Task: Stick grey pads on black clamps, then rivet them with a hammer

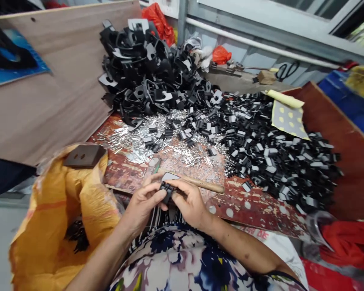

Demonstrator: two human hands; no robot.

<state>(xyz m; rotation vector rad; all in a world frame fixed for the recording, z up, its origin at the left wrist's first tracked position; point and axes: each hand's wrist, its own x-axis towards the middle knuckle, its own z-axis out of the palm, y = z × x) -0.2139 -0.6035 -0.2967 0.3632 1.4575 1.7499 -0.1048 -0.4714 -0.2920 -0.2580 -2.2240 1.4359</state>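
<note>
Close to the table's front edge, my left hand (142,202) and my right hand (191,203) are both closed on a small black plastic part (167,192). Fingers and thumbs pinch it from either side and cover much of it. A pale grey flat face (170,176) shows just above the fingers; whether it belongs to the held part cannot be made out. Behind my right hand lies a wooden handle (209,186), its other end hidden by the hands. Thin silvery metal pins (130,139) are scattered over the worn red tabletop (121,171) beyond.
Large curved black parts (148,68) are heaped at the back left, small black-and-grey pieces (260,153) at the right. A yellow sheet (287,115) rests on that heap. At the left, an open yellow sack (91,198) has a brown block (85,155) on its rim. Scissors (287,70) are at the back.
</note>
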